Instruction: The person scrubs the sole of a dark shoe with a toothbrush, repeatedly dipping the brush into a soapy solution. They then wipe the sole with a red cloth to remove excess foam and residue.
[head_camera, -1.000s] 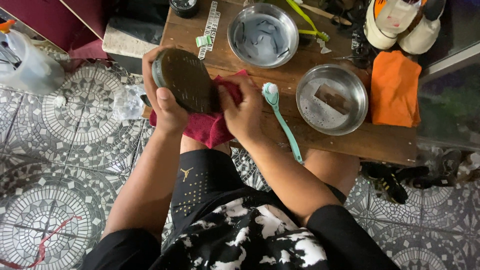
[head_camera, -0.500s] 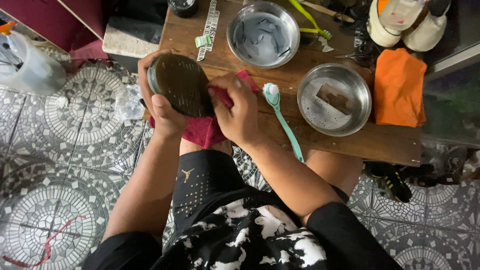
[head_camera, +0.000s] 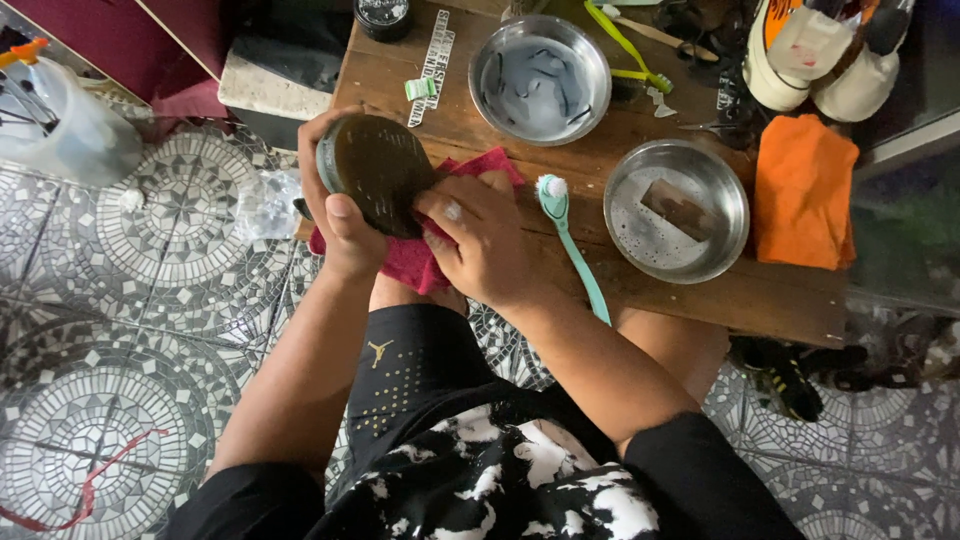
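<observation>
A low wooden table (head_camera: 700, 290) stands on a grey mosaic-patterned tile floor (head_camera: 120, 340). On it, a teal toothbrush (head_camera: 572, 245) lies with its white bristled head pointing away. Just right of it sits a steel bowl (head_camera: 677, 210) holding a brown rectangular block (head_camera: 680, 208); a second steel bowl (head_camera: 540, 78) farther back holds cloudy water. An orange cloth (head_camera: 805, 190) lies folded at the right edge, near a white and orange shoe (head_camera: 815, 55). A dark round tin (head_camera: 382, 15) sits at the back. A clear plastic spray bottle (head_camera: 60, 125) rests on the floor, well left.
</observation>
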